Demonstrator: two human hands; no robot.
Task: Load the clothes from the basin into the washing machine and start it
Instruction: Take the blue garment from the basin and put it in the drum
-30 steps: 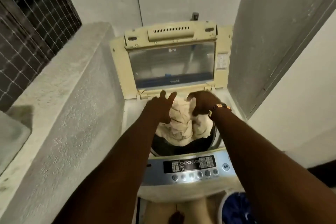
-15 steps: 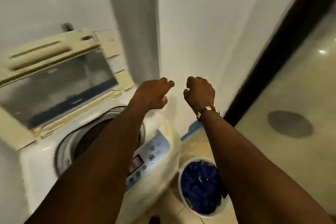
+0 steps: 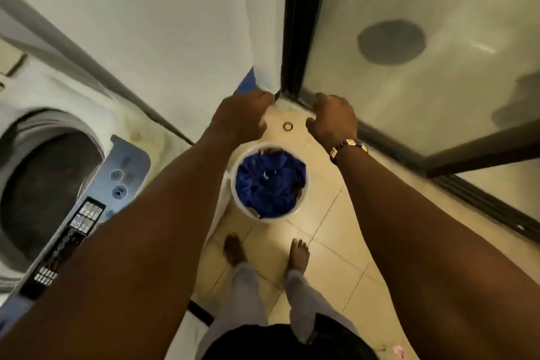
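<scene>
Head view: left hand and right hand hovering above white basin of blue clothes, fingers loosely curled, holding nothing; washing machine standing open just left of the basin.

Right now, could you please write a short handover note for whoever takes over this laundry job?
Left hand and right hand: both hold nothing, fingers loosely curled, reaching down above the round white plastic basin.
Basin stands on the tiled floor right of the white top-loading washing machine; crumpled blue clothes fill it.
Machine drum opening uncovered, its contents too dark to tell.
Left: move the blue clothes into the drum, close up, start it at the blue control panel.
</scene>
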